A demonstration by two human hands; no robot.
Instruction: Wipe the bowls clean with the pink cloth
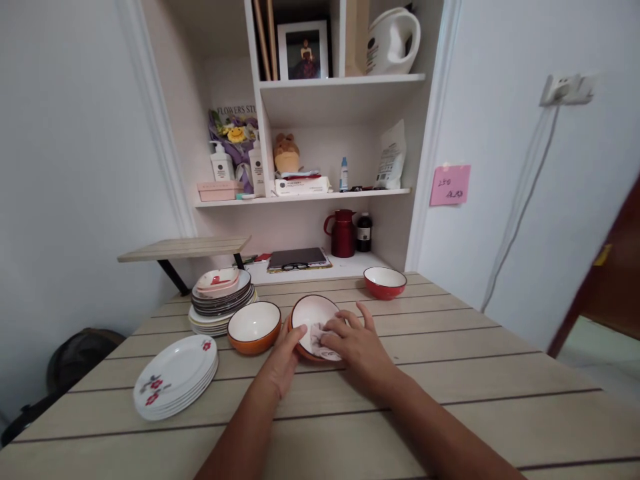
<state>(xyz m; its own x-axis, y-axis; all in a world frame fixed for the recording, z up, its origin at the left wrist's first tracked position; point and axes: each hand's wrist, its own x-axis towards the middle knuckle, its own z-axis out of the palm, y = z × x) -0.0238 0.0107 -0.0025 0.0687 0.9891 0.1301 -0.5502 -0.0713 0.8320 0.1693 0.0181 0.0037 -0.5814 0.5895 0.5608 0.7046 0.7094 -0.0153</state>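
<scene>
A bowl (pixel 311 309) with a white inside and a dark rim tilts toward me on the table. My left hand (pixel 286 357) grips its left side, thumb over the rim and the other fingers behind the wall. Inside the bowl, my right hand (pixel 353 337) presses a crumpled pale cloth (pixel 318 341) against the lower inner wall, fingers bent over it. Part of the cloth is hidden under those fingers. Just left of my left hand stands an orange bowl (pixel 255 323), white inside. Farther off at the right rests a red bowl (pixel 385 283).
White plates with red flowers (pixel 175 375) are stacked at the left. Behind them rises a taller stack of plates and small dishes (pixel 220 303), near a raised wooden stand (pixel 185 249). At the back, a red jug (pixel 343 233) and a laptop (pixel 297 257) sit below shelves.
</scene>
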